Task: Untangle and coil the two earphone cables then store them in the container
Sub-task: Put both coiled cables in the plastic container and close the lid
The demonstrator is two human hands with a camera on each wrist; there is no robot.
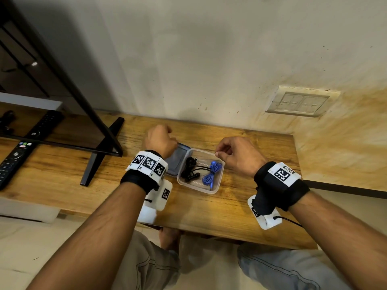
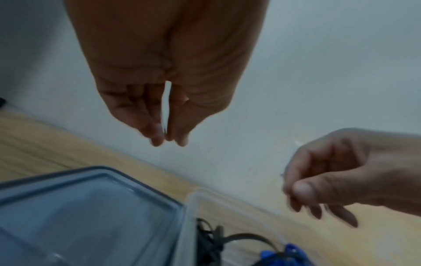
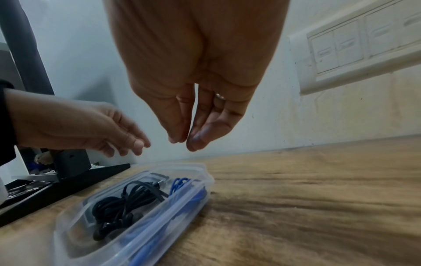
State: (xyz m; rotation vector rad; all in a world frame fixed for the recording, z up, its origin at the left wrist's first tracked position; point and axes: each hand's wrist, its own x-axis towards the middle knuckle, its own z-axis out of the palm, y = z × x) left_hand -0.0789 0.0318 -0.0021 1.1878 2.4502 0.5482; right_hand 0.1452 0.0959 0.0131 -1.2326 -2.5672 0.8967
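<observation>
Both forearms are seen nearest the head camera, reaching over the wooden table (image 1: 240,206). Inside the clear container (image 1: 217,185) 2 coiled cables are already stored: the black earphone cable (image 1: 189,171) on its left side and the blue earphone cable (image 1: 211,174) on its right. A blue-rimmed lid (image 1: 178,162) is laid just beside the container, touching its left wall. No object is held by the left hand (image 1: 160,141); its fingers hang loosely together above the lid. The right hand (image 1: 234,155) is also empty, with thumb and fingertips brought close, above the container's far edge. Storing is judged finished. If closing is wanted, the lid must be gripped, aligned over the rim and pressed down.
</observation>
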